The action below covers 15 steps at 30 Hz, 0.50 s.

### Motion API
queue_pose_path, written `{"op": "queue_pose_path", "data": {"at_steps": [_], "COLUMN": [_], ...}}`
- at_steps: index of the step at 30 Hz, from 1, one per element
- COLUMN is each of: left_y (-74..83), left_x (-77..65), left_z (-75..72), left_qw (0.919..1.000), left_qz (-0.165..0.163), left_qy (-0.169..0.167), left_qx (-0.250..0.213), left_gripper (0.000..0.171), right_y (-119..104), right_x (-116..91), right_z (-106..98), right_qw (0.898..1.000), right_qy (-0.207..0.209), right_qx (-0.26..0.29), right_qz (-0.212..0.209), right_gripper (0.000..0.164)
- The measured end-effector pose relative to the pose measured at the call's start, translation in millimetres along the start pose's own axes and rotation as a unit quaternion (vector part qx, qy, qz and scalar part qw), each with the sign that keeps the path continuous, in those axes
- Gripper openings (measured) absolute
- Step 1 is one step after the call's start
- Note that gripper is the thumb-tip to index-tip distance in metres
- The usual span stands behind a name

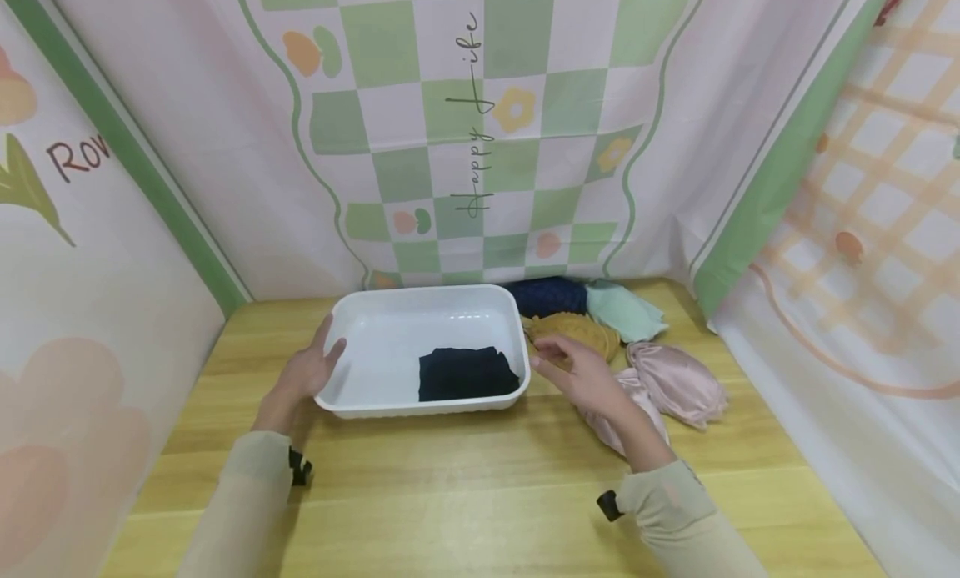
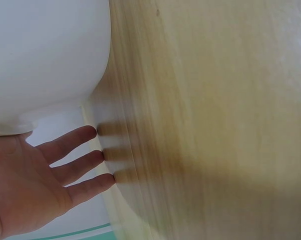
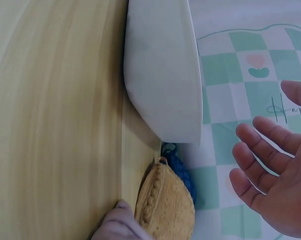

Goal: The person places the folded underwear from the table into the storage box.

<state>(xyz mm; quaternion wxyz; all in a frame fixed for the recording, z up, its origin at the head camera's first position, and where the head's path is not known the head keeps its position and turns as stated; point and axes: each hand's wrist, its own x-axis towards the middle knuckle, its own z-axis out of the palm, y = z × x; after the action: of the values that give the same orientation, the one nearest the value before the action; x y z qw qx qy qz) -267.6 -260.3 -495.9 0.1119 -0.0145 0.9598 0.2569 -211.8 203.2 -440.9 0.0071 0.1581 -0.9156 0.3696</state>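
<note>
A white rectangular tray stands on the wooden table with a folded black garment at its front right. My left hand is at the tray's left end, its thumb over the rim; three of its fingers stretch straight below the rim in the left wrist view. Off the tray's right end hovers my right hand, fingers loosely bent and holding nothing. Beneath and behind it lies a mustard piece with a scalloped trim and small loop, apparently a folded bra.
Right of the tray lie more bundled garments: a navy lace one, a mint green one and shiny pink ones, partly behind my right forearm. Printed curtains hang along the table's back and sides.
</note>
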Motion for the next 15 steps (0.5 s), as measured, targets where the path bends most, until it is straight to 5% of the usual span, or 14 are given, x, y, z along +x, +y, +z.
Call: {"op": "queue_pose_path", "data": {"at_steps": [15], "left_y": [-1.6], "left_x": [2.0], "left_z": [1.2], "left_qw": [0.9999], "left_qz": [-0.007], "left_qy": [-0.005], "left_qx": [-0.005], "left_gripper": [0.080], "right_y": [8], "right_x": [-15], "right_z": [-11], "right_qw": [0.999], "right_qy": [0.005], "right_qx": [-0.011], "right_qz": [0.039], "right_gripper": [0.050]}}
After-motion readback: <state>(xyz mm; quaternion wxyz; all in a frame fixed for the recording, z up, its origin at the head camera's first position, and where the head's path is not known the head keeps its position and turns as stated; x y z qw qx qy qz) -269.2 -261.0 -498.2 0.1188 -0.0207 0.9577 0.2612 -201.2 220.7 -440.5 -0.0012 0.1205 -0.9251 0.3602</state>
